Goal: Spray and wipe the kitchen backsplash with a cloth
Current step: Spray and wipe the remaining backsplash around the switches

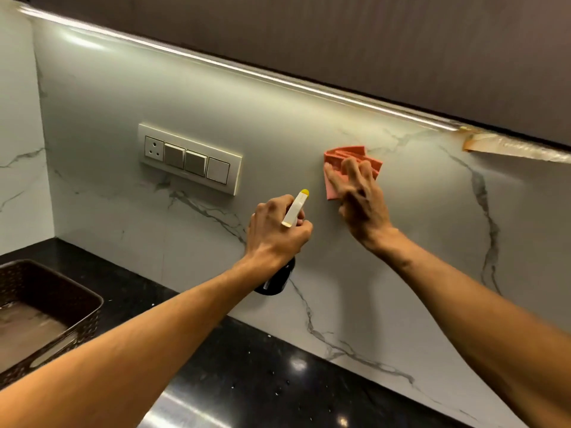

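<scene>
Pink cloth [343,153] under flat right hand [361,202]

Both arms bare, stretched forward and up. Left hand [278,234] back to camera, fingers curled round the spray bottle [295,208] neck, wrist straight. Right hand [361,200] higher, fingers straight and spread, pressing flat on the cloth [347,154]; slightly blurred.

The right grip [361,200] presses a pink cloth [346,154] flat against the marble backsplash [278,118]. The left grip [275,234] holds a bottle [295,208] just beside it, nozzle toward the backsplash, above the black tabletop [262,366].
</scene>
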